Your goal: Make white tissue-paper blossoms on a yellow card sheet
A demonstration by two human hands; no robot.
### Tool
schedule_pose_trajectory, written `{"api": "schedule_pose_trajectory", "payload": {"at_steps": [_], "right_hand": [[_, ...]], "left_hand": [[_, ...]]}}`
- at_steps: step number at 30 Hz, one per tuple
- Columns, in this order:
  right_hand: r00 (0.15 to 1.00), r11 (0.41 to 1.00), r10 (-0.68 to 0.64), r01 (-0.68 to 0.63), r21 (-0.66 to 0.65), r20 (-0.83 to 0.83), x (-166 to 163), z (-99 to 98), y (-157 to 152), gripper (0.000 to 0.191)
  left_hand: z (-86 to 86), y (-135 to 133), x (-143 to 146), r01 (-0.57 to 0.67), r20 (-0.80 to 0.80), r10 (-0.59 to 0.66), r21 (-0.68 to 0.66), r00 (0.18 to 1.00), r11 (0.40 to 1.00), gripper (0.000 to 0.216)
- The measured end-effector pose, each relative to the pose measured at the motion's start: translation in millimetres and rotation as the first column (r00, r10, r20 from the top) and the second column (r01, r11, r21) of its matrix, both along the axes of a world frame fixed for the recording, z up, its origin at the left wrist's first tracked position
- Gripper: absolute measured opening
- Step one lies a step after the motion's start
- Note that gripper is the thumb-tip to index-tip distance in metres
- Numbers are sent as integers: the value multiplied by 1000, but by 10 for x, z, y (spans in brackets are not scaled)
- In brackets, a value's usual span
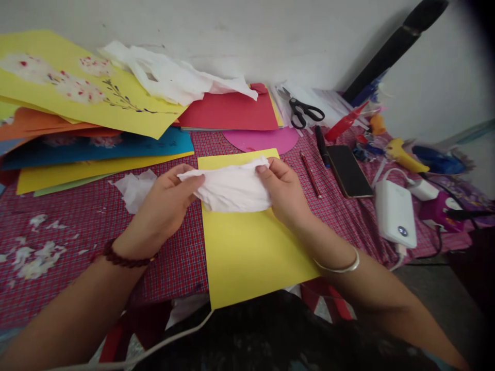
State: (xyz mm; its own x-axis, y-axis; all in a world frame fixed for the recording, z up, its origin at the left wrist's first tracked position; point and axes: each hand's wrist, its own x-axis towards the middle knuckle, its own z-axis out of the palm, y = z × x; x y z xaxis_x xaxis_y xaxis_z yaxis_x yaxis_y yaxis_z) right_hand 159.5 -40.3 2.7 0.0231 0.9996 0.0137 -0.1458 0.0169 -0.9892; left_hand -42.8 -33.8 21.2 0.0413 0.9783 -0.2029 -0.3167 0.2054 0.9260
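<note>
A strip of white tissue paper (234, 188) is stretched between my two hands. My left hand (170, 201) pinches its left end between thumb and fingers. At the opposite end, my right hand (284, 188) grips the upper corner, thumb on top. Beneath the tissue lies a sheet of yellow paper (251, 257), its lower edge reaching past the table's front. Next to my left wrist is a crumpled piece of tissue (135, 189) on the checked cloth.
Torn white scraps (40, 260) lie at left. Behind are sheets decorated with blossoms (65, 82), more white tissue (174, 77) and red paper (235, 111). Rightward sit black-handled scissors (303, 108), a pencil (310, 174), a marker (322, 146), a phone (350, 171) and a white power bank (395, 214).
</note>
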Motion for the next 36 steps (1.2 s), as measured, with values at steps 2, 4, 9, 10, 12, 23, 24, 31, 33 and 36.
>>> {"api": "schedule_pose_trajectory", "payload": {"at_steps": [2,4,9,10,12,23,24,31,33,36], "right_hand": [[999,999,51,-51,-2,14,-58,-1,-32,32],[993,993,114,-114,-19,19,-110,0,-66,32],[993,993,116,-115,-31,7,-51,-20,-50,29],[991,990,137,-137,-14,5,-14,-19,-33,26],[977,977,212,-212,28,11,52,-3,-3,28],[826,860,510,-502,-98,239,85,54,-44,26],[813,850,526,-511,-125,249,121,67,-35,23],[886,905,412,-425,16,212,241,193,16,33],[862,874,474,-485,23,180,186,185,-11,42],[730,741,670,-668,-69,137,90,143,-78,37]], "left_hand": [[46,1,33,-112,85,116,-51,990,992,14],[89,-1,43,-184,84,191,-79,978,980,12],[132,13,-16,-200,16,200,-11,980,980,7],[128,11,-27,-177,-11,177,-14,984,984,7],[114,-9,-37,-114,-75,112,-27,991,993,6],[133,-125,-60,236,-296,-240,-51,925,970,14],[169,-99,-88,167,-286,-175,-54,942,984,12],[292,-72,-123,22,-279,-35,-51,960,998,9],[269,-125,-72,147,-258,-161,-73,953,987,11],[270,-167,-46,176,-232,-183,-50,955,983,12]]}}
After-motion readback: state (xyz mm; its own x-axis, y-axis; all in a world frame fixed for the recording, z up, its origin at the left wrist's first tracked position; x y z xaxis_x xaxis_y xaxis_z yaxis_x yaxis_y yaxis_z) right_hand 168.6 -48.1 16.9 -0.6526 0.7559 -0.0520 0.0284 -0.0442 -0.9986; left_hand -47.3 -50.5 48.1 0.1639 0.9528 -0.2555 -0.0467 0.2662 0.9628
